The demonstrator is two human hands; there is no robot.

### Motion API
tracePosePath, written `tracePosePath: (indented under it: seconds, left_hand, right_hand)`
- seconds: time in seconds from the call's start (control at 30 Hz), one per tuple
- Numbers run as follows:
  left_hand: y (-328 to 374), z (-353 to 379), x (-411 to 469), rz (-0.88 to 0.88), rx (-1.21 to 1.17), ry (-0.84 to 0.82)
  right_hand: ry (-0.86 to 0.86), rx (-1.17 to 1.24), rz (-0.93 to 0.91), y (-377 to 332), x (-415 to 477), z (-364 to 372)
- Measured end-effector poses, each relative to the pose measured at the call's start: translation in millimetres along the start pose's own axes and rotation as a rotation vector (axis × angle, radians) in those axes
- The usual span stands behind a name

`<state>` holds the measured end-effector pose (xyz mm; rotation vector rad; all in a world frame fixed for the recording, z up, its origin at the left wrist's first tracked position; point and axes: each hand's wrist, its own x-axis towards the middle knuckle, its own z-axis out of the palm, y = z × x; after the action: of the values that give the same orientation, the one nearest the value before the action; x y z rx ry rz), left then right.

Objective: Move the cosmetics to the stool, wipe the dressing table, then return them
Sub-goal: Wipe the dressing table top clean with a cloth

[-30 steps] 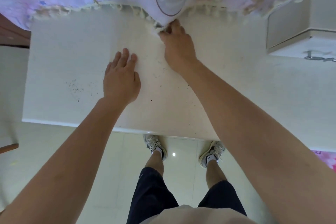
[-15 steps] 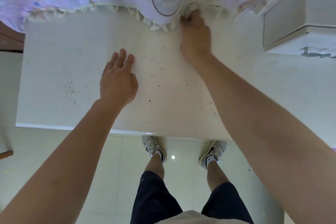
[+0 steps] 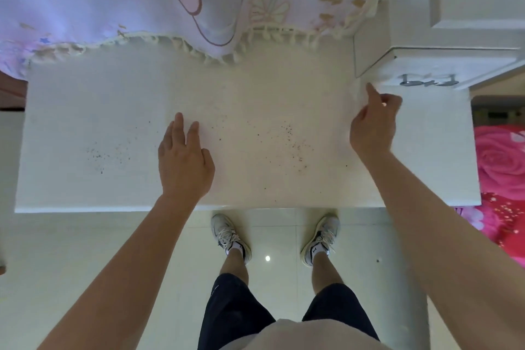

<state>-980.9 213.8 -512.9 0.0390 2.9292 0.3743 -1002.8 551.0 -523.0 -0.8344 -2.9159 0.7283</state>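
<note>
Step in hand looks like the wipe. No cosmetics in view and the stool isn't in frame, so I read them as already moved off. The bench (image 3: 113,111) top is white with dark grit in two patches: left specks (image 3: 105,153) and right specks (image 3: 292,136). The left hand (image 3: 184,162) lies flat on the bench between the patches, fingers straight, holding nothing, probably just bracing. The right hand (image 3: 372,125) is at the far right, just beside the corner of the drawer unit (image 3: 426,65), fingers curled and index up. There's a pale blur at its fingertips, maybe a tissue or wipe, but I can't tell if it grips anything. A fringed cloth (image 3: 142,8) hangs over the bench's back edge, fringe touching the top. My read of the next move: sweep the right hand from the drawer-unit corner across the right specks toward the front edge, then do the left specks. The left hand sits in that path, so it must lift or shift. If there's no wipe in the right hand, fetching one comes first. Risk: grit gets pushed under the fringe instead of off the top. Returning the cosmetics hasn't started.
</note>
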Motion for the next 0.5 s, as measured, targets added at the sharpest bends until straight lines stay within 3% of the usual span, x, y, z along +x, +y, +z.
tracePosePath:
  seconds: [0.07, 0.13, 0.37, 0.5]
  left_hand:
    - [2.4, 6.3, -8.8, -0.029, 0.008, -0.005]
    - [-0.6, 9.9, -12.6, -0.033, 0.026, -0.013]
    - [-18.3, -1.5, -0.4, 0.054, 0.032, -0.002]
    - [-19.0, -3.6, -1.7, 0.072, 0.058, -0.01]
  right_hand:
    - [-0.067, -0.114, 0.032, 17.2, -19.4, 4.4]
    - [-0.094, -0.152, -0.06, 10.1, -37.3, 18.6]
    - [-0.286, -0.195, -0.388, -118.5, -79.1, 80.2]
    - [-0.467, -0.031, -0.469, -150.9, -76.7, 77.1]
